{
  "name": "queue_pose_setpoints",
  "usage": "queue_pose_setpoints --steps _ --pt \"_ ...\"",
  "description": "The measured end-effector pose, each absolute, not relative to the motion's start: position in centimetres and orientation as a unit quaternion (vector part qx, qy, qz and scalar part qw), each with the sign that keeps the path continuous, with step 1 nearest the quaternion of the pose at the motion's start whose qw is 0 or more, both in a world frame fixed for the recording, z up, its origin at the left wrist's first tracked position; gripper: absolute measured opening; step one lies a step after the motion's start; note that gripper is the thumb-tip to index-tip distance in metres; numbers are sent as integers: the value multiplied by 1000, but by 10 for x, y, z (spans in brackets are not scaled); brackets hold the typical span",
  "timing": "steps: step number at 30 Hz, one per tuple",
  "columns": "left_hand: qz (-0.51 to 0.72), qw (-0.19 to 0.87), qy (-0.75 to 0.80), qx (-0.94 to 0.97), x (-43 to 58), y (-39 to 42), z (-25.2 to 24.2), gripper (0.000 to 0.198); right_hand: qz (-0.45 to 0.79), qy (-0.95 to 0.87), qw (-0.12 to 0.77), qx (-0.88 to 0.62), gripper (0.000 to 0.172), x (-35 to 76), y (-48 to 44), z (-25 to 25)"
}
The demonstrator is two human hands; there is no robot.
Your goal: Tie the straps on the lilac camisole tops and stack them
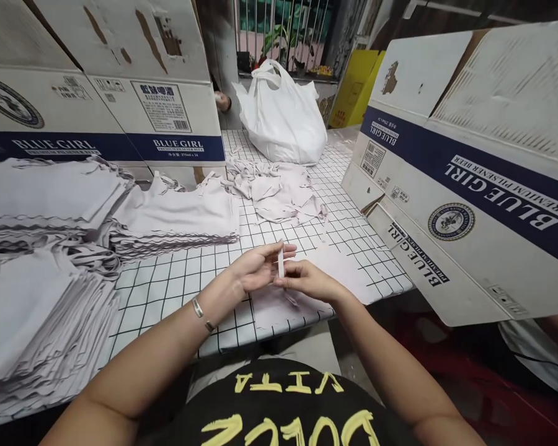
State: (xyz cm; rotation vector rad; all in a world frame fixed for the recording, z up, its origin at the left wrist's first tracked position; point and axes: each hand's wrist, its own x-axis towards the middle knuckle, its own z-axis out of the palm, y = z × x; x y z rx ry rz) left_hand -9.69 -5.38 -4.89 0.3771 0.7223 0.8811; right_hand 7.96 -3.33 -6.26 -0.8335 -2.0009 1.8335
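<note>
Near the table's front edge, a short, narrow pale strip (281, 263), which looks like a fabric strap, stands upright between my two hands. My left hand (256, 267) is turned palm up, its thumb and fingers closed around the strip's upper part. From the other side, my right hand (309, 282) pinches the strip's lower end between thumb and fingers. Beneath both hands a pale pink garment piece (344, 269) lies flat on the checked cloth. Part of that piece is hidden by my hands.
Stacks of pale garments (177, 214) fill the table's left side. Loose fabric pieces (279, 192) lie mid-table, before a white plastic bag (283, 118). Large cartons (177, 111) stand at the back left, another carton (469, 179) at right. Someone's hand (222, 101) shows behind the left carton.
</note>
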Motion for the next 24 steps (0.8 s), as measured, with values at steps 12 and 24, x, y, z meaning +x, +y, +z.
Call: queue_pose_setpoints --steps 12,24 --pt "470 759 393 220 -105 -18 -54 22 696 -635 58 -331 30 98 -15 -66" --pt "195 189 672 689 -107 -68 -95 27 691 -568 304 -327 28 95 20 -47"
